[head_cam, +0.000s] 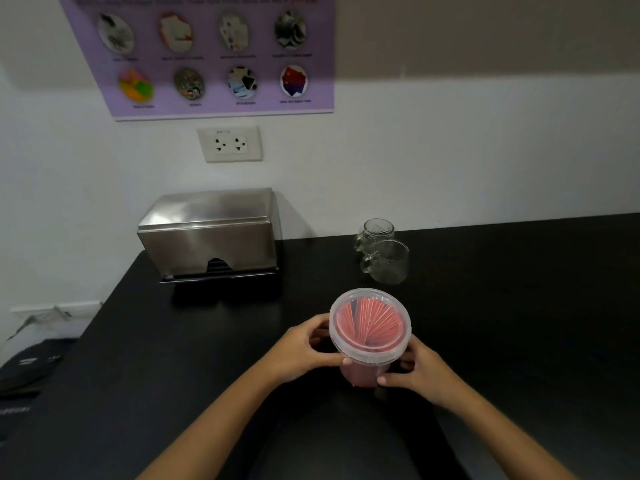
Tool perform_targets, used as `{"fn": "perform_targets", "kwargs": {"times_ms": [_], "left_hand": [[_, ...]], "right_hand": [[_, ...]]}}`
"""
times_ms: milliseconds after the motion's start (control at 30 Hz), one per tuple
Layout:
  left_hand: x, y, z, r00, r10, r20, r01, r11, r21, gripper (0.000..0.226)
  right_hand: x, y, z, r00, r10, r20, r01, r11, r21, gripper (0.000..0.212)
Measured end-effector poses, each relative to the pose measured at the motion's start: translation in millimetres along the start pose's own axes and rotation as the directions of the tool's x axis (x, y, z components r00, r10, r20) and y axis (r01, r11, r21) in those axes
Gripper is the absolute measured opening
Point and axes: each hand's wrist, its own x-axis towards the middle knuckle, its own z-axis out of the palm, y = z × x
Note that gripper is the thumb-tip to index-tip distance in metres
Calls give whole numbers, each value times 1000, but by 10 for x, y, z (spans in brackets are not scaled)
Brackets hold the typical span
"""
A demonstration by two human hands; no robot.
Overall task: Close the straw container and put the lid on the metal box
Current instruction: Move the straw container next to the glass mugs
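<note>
A clear plastic straw container (370, 336) full of red straws stands on the black counter (173, 358), with its translucent round lid (370, 355) sitting on top. My left hand (308, 344) grips the container's left side at the lid rim. My right hand (415, 372) holds its right side lower down, fingers wrapped around the body. The metal box (207, 233) stands at the back left against the wall, its hinged top down, a dark slot in its front.
Two clear glass mugs (382, 252) stand behind the container near the wall. A wall socket (230, 144) and a purple poster (214, 53) hang above the box. Dark items (27, 372) lie left of the counter's edge.
</note>
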Motion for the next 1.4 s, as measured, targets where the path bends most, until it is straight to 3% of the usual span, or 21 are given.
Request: {"fn": "perform_targets", "kwargs": {"times_ms": [200, 433, 733, 967, 1167, 1400], "left_hand": [[103, -95, -162, 998, 9, -66, -8, 1000, 23, 56], [340, -161, -473, 992, 9, -125, -7, 1000, 14, 55], [636, -269, -672, 980, -23, -199, 18, 999, -29, 68], [953, -318, -813, 970, -101, -222, 76, 990, -118, 58], [1146, -332, -814, 953, -54, -299, 21, 993, -112, 52], [1393, -292, -794, 941, -3, -339, -63, 981, -183, 45]], "right_hand": [[206, -85, 125, 1000, -12, -19, 13, 1000, 24, 91], [632, -270, 227, 999, -41, -24, 42, 999, 28, 83], [1087, -340, 249, 993, -46, -107, 51, 997, 49, 73], [1421, -401, 251, 986, -79, -144, 87, 995, 51, 69], [1734, -455, 219, 989, -60, -138, 77, 990, 122, 72], [1977, -492, 178, 974, -153, -170, 164, 985, 55, 69]]}}
